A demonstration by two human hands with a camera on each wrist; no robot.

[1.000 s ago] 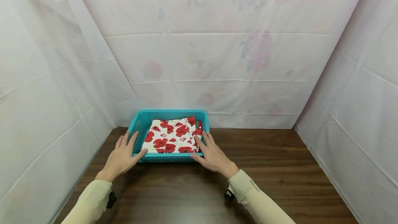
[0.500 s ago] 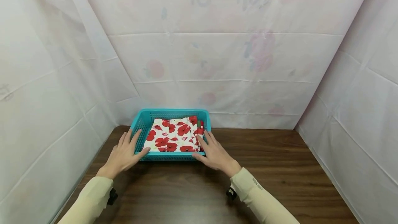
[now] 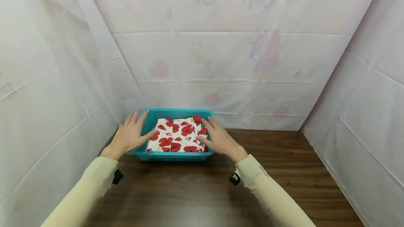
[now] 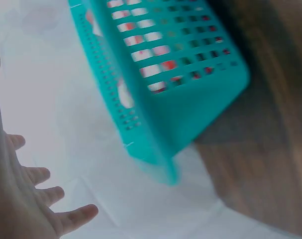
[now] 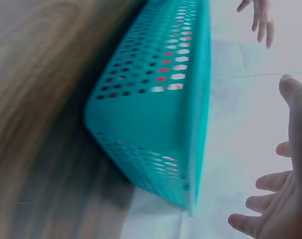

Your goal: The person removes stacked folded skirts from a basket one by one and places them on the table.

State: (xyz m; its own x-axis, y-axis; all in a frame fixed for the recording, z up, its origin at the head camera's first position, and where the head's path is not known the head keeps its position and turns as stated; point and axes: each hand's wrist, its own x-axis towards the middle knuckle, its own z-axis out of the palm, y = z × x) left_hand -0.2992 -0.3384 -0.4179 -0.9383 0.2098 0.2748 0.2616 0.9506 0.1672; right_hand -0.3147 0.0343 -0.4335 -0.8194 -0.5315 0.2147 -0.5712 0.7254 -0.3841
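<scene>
A teal plastic basket (image 3: 176,156) with perforated walls stands at the back left of the table, against the curtain. Inside it lies folded white cloth with red poppies (image 3: 176,134); a strip of red and green fabric (image 3: 204,131) shows at its right edge. My left hand (image 3: 128,137) hovers over the basket's left side, fingers spread. Above the right side is my right hand (image 3: 221,141), also with spread fingers. In both wrist views a gap separates each hand from the basket (image 4: 190,107), and neither holds anything.
Pale printed curtains (image 3: 227,59) enclose the back and both sides. The dark wooden tabletop (image 3: 277,171) extends to the right of the basket and in front of it. Each wrist carries a small black device (image 3: 234,179).
Both hands have lifted off the basket's rim and risen over its two sides, fingers spread. The basket keeps its place against the curtain.
</scene>
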